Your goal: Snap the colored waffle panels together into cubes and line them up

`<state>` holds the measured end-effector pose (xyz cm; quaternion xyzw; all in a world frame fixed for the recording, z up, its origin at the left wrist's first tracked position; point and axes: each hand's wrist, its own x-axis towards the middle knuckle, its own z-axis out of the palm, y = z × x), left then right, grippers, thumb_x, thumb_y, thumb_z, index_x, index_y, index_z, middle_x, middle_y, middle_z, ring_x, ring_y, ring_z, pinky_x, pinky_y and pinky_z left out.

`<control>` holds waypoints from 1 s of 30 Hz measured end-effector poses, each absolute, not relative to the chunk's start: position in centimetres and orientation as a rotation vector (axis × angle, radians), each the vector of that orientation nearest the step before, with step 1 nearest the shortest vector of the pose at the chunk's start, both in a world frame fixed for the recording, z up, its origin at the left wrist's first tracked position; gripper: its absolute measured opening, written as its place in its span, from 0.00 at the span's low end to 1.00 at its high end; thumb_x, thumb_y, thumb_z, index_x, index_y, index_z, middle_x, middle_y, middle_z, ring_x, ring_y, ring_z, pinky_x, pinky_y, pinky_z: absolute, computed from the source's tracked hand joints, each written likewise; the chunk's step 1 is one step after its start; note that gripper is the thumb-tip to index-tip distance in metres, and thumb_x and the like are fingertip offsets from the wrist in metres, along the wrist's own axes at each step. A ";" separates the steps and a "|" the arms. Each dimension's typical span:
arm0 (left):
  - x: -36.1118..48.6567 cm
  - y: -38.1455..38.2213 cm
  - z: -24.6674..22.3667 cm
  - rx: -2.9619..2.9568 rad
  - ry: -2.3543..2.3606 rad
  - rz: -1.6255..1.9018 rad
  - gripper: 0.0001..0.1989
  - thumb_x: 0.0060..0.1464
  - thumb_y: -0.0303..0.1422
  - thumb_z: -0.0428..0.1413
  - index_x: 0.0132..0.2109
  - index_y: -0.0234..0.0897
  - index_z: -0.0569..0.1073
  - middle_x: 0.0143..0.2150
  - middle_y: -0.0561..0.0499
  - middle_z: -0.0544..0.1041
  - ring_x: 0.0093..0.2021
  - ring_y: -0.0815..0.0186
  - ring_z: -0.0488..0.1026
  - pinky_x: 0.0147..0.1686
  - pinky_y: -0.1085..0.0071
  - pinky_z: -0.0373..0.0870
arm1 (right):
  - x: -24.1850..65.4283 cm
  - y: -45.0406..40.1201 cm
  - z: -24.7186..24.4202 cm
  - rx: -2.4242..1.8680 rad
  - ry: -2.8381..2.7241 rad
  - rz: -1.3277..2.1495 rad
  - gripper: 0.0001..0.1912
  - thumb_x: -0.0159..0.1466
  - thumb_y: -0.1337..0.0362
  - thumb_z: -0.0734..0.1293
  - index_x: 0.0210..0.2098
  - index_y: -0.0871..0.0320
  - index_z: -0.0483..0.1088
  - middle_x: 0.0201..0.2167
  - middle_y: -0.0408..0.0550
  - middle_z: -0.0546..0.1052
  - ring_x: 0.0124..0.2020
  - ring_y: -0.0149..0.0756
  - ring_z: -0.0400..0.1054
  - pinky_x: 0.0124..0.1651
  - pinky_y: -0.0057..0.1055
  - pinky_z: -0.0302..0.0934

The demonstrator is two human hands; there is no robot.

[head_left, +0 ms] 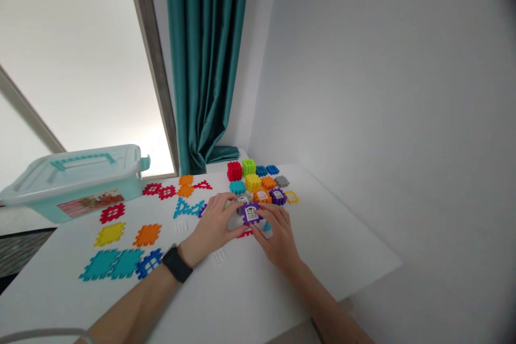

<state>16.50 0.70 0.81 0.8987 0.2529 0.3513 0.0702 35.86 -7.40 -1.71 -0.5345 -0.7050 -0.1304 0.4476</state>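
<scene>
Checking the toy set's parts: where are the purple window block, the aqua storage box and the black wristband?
Purple window block (250, 214), head view, on its white window.
Aqua storage box (80, 170), head view, on its lid.
Black wristband (177, 264), head view, on its face.

The left hand (212, 224) and right hand (277, 240) partly cover a red piece (245, 234) and a small teal piece (266, 226) on the bench (330, 247). Both forearms (133, 301) run off the lower edge of the view. The box label (91, 203) is too blurred to read.

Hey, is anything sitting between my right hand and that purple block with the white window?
Nothing visible does: the right hand touches the purple block with the white window at its right side.
</scene>
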 end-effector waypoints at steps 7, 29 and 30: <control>19.6 1.6 1.4 2.735 0.724 1.025 0.16 0.60 0.37 0.58 0.54 0.40 0.71 0.53 0.43 0.70 0.54 0.52 0.68 0.52 0.53 0.68 | 40.1 -7.1 -2.3 -1.431 -1.708 -0.322 0.11 0.66 0.62 0.66 0.48 0.54 0.71 0.51 0.54 0.76 0.54 0.46 0.68 0.58 0.50 0.61; 23.1 2.5 2.2 2.883 0.533 0.882 0.11 0.61 0.30 0.53 0.50 0.40 0.73 0.53 0.41 0.70 0.53 0.51 0.67 0.53 0.50 0.66 | 49.0 -1.8 -4.8 -1.562 -1.731 -0.245 0.13 0.66 0.60 0.66 0.48 0.55 0.74 0.48 0.55 0.78 0.53 0.47 0.68 0.53 0.49 0.64; 23.0 2.5 2.3 2.887 0.534 0.872 0.11 0.60 0.30 0.53 0.50 0.40 0.73 0.53 0.41 0.70 0.53 0.51 0.67 0.53 0.49 0.66 | 49.0 -1.8 -4.9 -1.565 -1.736 -0.240 0.13 0.66 0.60 0.66 0.48 0.55 0.74 0.49 0.54 0.78 0.53 0.47 0.68 0.54 0.49 0.64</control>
